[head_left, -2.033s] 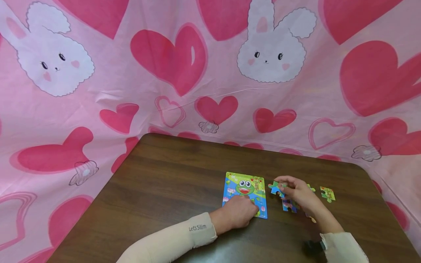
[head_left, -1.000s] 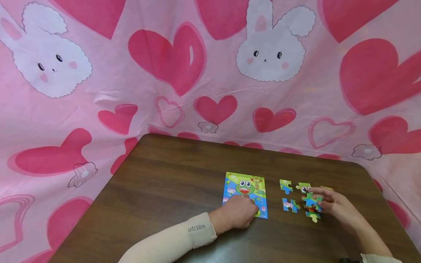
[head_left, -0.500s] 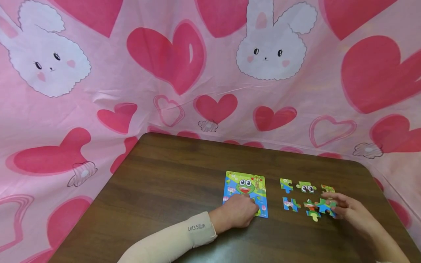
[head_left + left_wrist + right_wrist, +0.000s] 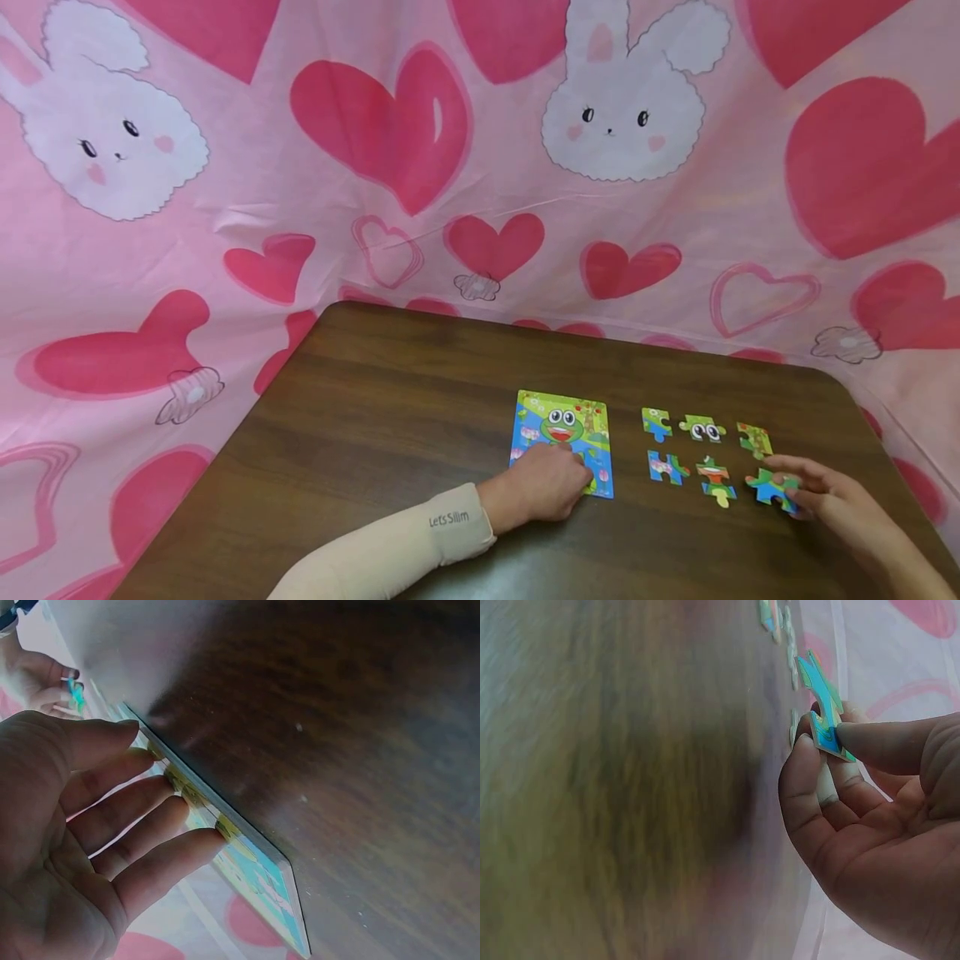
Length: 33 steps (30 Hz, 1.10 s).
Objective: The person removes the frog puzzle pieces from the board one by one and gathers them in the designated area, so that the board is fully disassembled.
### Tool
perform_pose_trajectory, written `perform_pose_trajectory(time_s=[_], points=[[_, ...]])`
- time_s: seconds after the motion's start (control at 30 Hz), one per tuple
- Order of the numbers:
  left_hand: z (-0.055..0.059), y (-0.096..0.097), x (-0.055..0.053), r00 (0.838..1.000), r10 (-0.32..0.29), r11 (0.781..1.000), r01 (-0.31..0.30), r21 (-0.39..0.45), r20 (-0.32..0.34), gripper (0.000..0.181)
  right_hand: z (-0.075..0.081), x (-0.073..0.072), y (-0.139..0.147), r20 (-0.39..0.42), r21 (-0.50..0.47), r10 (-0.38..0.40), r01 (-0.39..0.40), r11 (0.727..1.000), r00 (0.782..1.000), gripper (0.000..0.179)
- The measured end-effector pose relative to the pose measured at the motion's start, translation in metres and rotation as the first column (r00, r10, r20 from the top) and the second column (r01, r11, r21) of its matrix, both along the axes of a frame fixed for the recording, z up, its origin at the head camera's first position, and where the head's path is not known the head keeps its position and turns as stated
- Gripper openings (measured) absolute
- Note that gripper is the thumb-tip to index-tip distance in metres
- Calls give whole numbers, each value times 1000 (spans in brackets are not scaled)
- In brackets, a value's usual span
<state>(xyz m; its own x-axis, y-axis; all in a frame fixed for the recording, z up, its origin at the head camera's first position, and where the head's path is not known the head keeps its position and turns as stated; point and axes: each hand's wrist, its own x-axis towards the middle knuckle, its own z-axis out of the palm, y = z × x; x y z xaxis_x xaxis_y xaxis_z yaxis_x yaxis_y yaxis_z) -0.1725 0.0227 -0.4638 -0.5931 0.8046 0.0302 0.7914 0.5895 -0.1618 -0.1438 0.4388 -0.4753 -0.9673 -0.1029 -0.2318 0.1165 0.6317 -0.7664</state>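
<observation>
In the head view my left hand (image 4: 550, 482) rests on the lower part of a frog picture board (image 4: 528, 408), covering the frog's body. The left wrist view shows its fingertips touching the board's face (image 4: 259, 879), with the thumb (image 4: 112, 739) near the edge. My right hand (image 4: 843, 508) pinches a blue and green puzzle piece (image 4: 772, 490) between thumb and fingers. From the right wrist view this puzzle piece (image 4: 826, 701) is tilted up, its surface partly behind the thumb. Beside it on the table lies a piece with the frog's mouth (image 4: 712, 479).
Several loose puzzle pieces form two rows right of the board: a flower-and-water corner (image 4: 657, 423), frog eyes (image 4: 703, 428), an apple-tree corner (image 4: 753, 438) and a pink lotus piece (image 4: 666, 468). The brown wooden table (image 4: 390, 400) backs onto a pink heart-and-bunny cloth (image 4: 487, 167).
My right hand has moved right with the blue and green piece, from left of the pieces, over the mouth piece, to the right end of the lower row. My left hand has stayed put.
</observation>
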Motion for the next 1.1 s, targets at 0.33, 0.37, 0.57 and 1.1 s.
perform_pose_trajectory(time_s=[0.33, 0.37, 0.57, 1.1], points=[[1, 0, -1, 1000, -5, 1000, 5, -7, 10, 8, 0, -2, 7, 7, 62, 15, -16, 998, 1000, 36], [1, 0, -1, 1000, -4, 1000, 4, -7, 12, 8, 0, -2, 6, 13, 65, 15, -16, 998, 1000, 36], [1, 0, 0, 1000, -2, 1000, 2, -3, 11, 8, 0, -4, 7, 15, 97, 13, -15, 995, 1000, 36], [3, 1, 0, 1000, 12, 1000, -12, -18, 22, 6, -2, 3, 4, -106, 175, -31, 50, 983, 994, 36]])
